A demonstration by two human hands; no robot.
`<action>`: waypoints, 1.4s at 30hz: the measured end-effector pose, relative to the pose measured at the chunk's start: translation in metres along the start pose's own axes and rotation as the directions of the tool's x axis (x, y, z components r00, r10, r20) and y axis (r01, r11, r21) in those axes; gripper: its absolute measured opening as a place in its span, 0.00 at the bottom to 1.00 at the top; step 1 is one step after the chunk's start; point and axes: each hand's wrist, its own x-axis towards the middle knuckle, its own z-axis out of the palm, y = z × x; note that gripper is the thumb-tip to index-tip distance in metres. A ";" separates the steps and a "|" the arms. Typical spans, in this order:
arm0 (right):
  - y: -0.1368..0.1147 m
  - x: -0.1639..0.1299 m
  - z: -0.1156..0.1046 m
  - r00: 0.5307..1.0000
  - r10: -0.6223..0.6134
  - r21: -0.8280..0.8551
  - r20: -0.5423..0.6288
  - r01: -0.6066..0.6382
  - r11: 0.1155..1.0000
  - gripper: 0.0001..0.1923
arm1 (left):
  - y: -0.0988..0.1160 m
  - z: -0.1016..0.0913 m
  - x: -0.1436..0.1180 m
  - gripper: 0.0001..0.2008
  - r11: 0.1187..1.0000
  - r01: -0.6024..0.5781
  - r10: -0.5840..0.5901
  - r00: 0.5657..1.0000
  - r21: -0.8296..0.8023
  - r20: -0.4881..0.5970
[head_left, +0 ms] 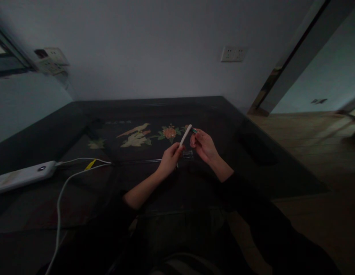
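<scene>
My left hand (pixel 169 160) is closed around the lower end of a slim white stick-like object (pixel 185 136) that points up and to the right. My right hand (pixel 203 145) is next to its upper end and pinches a small greenish item (pixel 194 130) between the fingertips. Both hands hover above a dark glass-topped table (pixel 252 152) painted with a bird and flowers. A small clear object (pixel 188 154) lies on the table just under the hands.
A white power bank (pixel 22 176) lies at the table's left edge, with white cables (pixel 60 198) running toward me. A yellow tag (pixel 90 164) sits by the cable. Wall sockets (pixel 233 54) are on the back wall. A doorway and wooden floor lie to the right.
</scene>
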 end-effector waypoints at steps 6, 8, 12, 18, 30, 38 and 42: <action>0.000 0.001 -0.002 1.000 0.006 -0.006 -0.027 -0.006 1.000 0.20 | 0.011 0.009 -0.012 0.13 1.000 -0.019 0.018 0.998 0.019 0.060; 0.000 0.002 -0.002 1.000 -0.001 0.013 -0.031 0.002 1.000 0.20 | 0.012 0.010 -0.013 0.13 0.999 -0.033 0.031 0.996 0.020 0.082; 0.000 0.002 -0.002 1.000 -0.003 0.035 -0.017 0.004 0.999 0.19 | 0.008 0.005 -0.008 0.14 0.999 -0.041 0.040 0.997 0.029 0.059; 0.001 0.001 -0.002 1.000 0.013 0.013 -0.010 -0.012 1.000 0.20 | -0.003 -0.001 0.001 0.14 0.998 -0.010 0.011 1.000 0.055 -0.012; 0.002 0.003 -0.004 0.999 0.026 0.071 -0.026 -0.024 0.997 0.23 | 0.008 0.006 -0.010 0.15 0.996 -0.058 0.054 0.996 0.066 0.070; 0.004 0.003 -0.005 1.000 0.014 0.030 -0.024 -0.013 0.999 0.22 | -0.004 -0.001 0.000 0.15 0.998 -0.035 0.035 0.999 0.044 0.000; 0.004 0.003 -0.005 1.000 0.006 0.024 -0.020 -0.005 1.000 0.22 | -0.003 0.001 -0.001 0.15 0.998 -0.037 0.037 0.999 0.046 -0.001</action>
